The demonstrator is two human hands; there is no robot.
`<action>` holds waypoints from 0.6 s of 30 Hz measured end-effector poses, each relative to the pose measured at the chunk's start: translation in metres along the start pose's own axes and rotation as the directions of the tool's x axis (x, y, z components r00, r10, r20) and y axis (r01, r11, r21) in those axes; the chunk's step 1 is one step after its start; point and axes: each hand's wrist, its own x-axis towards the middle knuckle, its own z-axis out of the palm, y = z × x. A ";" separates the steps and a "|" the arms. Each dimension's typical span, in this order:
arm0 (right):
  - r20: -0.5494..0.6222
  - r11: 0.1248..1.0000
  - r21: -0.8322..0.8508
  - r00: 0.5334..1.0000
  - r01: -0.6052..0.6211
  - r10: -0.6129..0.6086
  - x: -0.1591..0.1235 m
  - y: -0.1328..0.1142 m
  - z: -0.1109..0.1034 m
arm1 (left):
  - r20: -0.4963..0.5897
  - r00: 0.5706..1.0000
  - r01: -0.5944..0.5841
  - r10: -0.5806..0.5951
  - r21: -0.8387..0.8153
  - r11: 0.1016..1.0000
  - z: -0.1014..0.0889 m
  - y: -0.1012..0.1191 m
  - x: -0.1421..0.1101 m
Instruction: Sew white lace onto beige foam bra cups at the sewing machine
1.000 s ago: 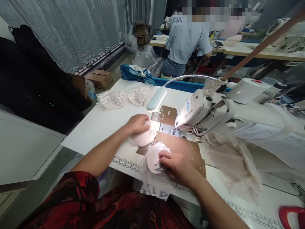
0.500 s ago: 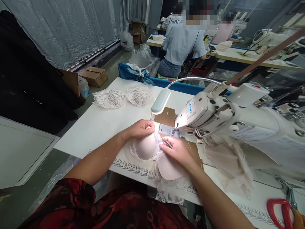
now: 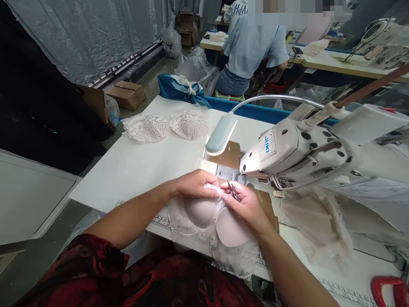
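Note:
A pale pink bra (image 3: 232, 228) with moulded cups and lace edging lies over the front of the sewing table, partly past its edge. My left hand (image 3: 198, 184) is closed on the lace at the top of the bra. Close beside it, my right hand (image 3: 247, 205) pinches the same lace near the middle between the cups. Small dark thread snips (image 3: 234, 191) are also held in my right hand, their blades pointing up and left. Part of the lace is hidden by my fingers.
A white sewing machine (image 3: 287, 147) stands at the right, with a lamp (image 3: 222, 133) over its needle plate. Two lace cups (image 3: 147, 128) lie at the back left. Sheer fabric (image 3: 315, 221) and red-handled scissors (image 3: 388, 290) are at the right. A person (image 3: 247, 53) sits ahead.
My left hand has shifted right and down along the lace, close to my right hand. The bra's top edge is now gathered between them. The view has turned slightly.

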 end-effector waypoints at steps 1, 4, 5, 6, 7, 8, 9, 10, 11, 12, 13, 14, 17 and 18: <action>-0.010 1.000 0.001 1.000 -0.011 0.011 -0.001 0.003 -0.002 | 0.003 1.000 0.023 -0.023 -0.039 0.999 0.000 -0.001 0.000; 0.006 1.000 -0.012 1.000 0.001 -0.001 -0.002 0.011 -0.010 | 0.022 0.998 0.064 -0.061 -0.132 0.989 -0.002 -0.001 0.000; 0.019 0.999 -0.033 1.000 0.014 -0.013 -0.002 0.012 -0.013 | 0.030 0.997 0.073 -0.069 -0.154 0.985 -0.003 -0.001 0.000; 0.036 0.998 -0.064 0.999 0.029 -0.027 -0.002 0.013 -0.016 | 0.037 0.997 0.080 -0.074 -0.174 0.982 -0.003 -0.001 0.000; 0.058 0.994 -0.096 0.998 0.045 -0.039 -0.002 0.012 -0.018 | 0.039 0.996 0.085 -0.079 -0.194 0.977 -0.003 0.000 0.000; 0.078 0.991 -0.119 0.996 0.060 -0.051 -0.001 0.011 -0.019 | 0.037 0.996 0.089 -0.083 -0.211 0.973 -0.003 0.000 0.000; 0.093 0.989 -0.129 0.994 0.073 -0.061 -0.001 0.009 -0.020 | 0.032 0.996 0.092 -0.087 -0.225 0.970 -0.002 0.000 0.000; 0.110 0.989 -0.126 0.992 0.081 -0.068 -0.001 0.007 -0.020 | 0.027 0.995 0.096 -0.092 -0.233 0.968 -0.002 0.000 0.000; 0.122 0.990 -0.114 0.990 0.082 -0.068 -0.001 0.004 -0.019 | 0.023 0.995 0.100 -0.098 -0.234 0.967 -0.001 -0.001 0.000; 0.126 0.992 -0.100 0.990 0.074 -0.061 0.000 0.001 -0.017 | 0.022 0.994 0.106 -0.103 -0.230 0.968 0.000 -0.001 0.001; 0.122 0.994 -0.089 0.991 0.063 -0.052 0.000 -0.001 -0.015 | 0.023 0.994 0.110 -0.108 -0.224 0.968 0.000 -0.001 0.001; 0.114 0.995 -0.086 0.992 0.056 -0.046 0.000 -0.002 -0.013 | 0.024 0.994 0.113 -0.111 -0.214 0.970 0.001 -0.001 0.001; 0.084 0.991 -0.105 0.993 0.087 -0.078 0.000 -0.004 -0.009 | 0.037 0.994 0.109 -0.104 -0.180 0.977 0.003 -0.001 0.002; 0.076 0.988 -0.116 0.993 0.098 -0.089 -0.001 -0.003 -0.008 | 0.039 0.994 0.108 -0.103 -0.171 0.979 0.003 -0.002 0.002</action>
